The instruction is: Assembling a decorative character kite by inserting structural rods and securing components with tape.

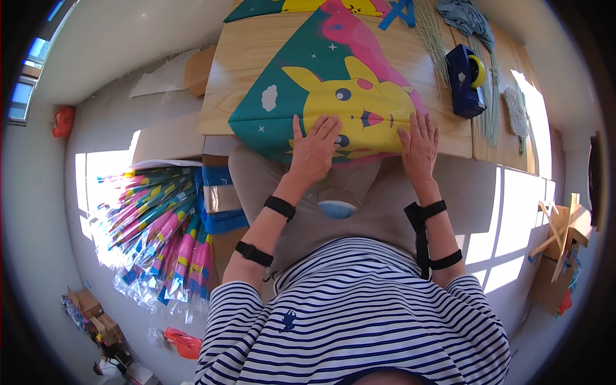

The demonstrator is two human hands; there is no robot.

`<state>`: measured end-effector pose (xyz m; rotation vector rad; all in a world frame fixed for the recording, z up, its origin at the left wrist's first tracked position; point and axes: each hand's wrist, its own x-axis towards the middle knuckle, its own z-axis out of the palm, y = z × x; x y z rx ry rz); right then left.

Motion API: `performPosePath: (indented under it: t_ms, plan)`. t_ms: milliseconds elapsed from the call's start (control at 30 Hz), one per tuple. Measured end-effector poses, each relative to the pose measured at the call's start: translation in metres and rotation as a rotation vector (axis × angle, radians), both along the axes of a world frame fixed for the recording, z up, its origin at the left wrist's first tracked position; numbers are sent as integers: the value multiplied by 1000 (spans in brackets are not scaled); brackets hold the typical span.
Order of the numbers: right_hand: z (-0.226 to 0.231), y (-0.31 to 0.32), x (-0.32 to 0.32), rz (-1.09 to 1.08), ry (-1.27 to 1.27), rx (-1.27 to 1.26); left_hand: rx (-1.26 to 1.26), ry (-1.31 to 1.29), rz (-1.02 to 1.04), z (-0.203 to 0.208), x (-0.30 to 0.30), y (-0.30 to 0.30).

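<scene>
A large printed sheet point(276, 128), teal and pink with a big yellow cartoon face, lies on the wooden table point(221, 90) and hangs over its near edge above my lap. It looks like the skin of a kite. Palm down, my left hand point(314, 147) rests on the yellow face near one printed eye, fingers stretched out. My right hand point(420, 146) lies flat at the sheet's right edge, its fingers straight and its thumb a little apart. Neither hand grips anything that I can see. A crease runs across the sheet between them.
To the right sit a blue tape dispenser point(463, 90) with yellow tape, thin sticks point(433, 42) and a grey-blue cloth point(467, 24). Blue strips point(398, 15) lie at the back. Rolled colourful sheets in clear plastic point(170, 224) are heaped at lower left, beside a cardboard box point(221, 197).
</scene>
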<state>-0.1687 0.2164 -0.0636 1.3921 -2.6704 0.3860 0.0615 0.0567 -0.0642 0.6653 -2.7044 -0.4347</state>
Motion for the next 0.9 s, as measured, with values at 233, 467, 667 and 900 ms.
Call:
performPosePath:
  t_ms: [233, 467, 667, 900]
  plan:
    - [-11, -62, 80, 483, -62, -19, -51, -39, -65, -7, 15, -15]
    - [-8, -62, 81, 471, 0, 69, -6, -90, -174, -5, 40, -48]
    - [-8, -64, 78, 481, 24, 67, 38, -98, -74, 1, 91, -86]
    - [-10, -63, 79, 469, 5, 54, -7, -122, 166, 1, 163, -127]
